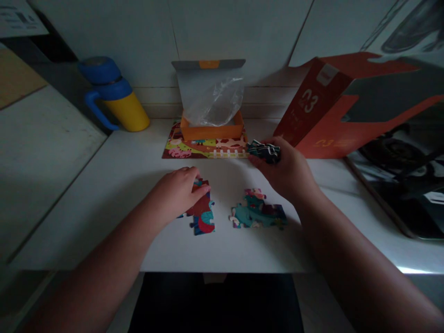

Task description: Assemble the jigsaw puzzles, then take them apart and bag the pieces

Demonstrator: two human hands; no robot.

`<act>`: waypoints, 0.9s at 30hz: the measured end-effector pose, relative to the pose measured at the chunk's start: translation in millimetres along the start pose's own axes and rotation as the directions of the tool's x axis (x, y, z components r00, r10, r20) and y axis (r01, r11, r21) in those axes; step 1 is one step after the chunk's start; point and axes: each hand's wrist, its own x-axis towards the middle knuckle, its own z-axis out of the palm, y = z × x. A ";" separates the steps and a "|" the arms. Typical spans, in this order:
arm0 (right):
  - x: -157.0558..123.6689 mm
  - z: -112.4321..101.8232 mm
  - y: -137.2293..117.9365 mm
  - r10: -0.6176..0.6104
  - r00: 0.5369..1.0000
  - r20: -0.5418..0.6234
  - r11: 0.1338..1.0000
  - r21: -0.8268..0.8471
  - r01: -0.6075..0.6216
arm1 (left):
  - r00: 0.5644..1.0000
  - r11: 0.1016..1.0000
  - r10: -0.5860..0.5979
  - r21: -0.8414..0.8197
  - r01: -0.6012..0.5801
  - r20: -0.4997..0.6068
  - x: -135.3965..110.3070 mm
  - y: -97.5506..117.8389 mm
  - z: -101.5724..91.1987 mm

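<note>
Resting nearest you on the white table [225,249] are two joined patches of puzzle. The red and blue patch [203,217] lies partly under your left hand [178,189], and the teal patch [258,215] lies free just beside it to the right. Your left fingers are pressed together and laid flat over the top edge of the red and blue patch, hiding that part.

Your right hand [287,173] is raised beyond the teal patch, its fingers curled and pinching a stack of loose pieces [265,151], dark and edge-on to you.

Farther back a colourful picture sheet [204,150] lies flat. An orange tray [211,132] stands on it, with a clear plastic bag [215,101] inside and a grey lid [208,64] upright behind. A red carton [333,111] leans close to your right hand. A blue and yellow flask [116,97] stands at the far left, by the pale wall [243,37]. The room is dim, and a dark glossy hob [398,185] fills the right side.
</note>
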 end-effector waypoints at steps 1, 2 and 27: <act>-0.2 0.0 -1.2 0.015 0.999 0.029 1.000 0.002 -0.015 | 1.000 0.999 0.018 -0.045 -0.018 -0.002 -0.1 -0.3 0.9; -0.3 -0.1 -2.4 0.026 0.998 0.056 1.000 -0.002 -0.026 | 0.999 0.995 0.032 -0.093 -0.032 -0.002 -0.3 -0.3 1.4; -5.2 9.6 -0.5 -0.073 0.981 0.181 0.987 -0.127 0.096 | 0.944 0.938 0.305 -0.213 -0.274 0.129 -6.8 1.2 0.9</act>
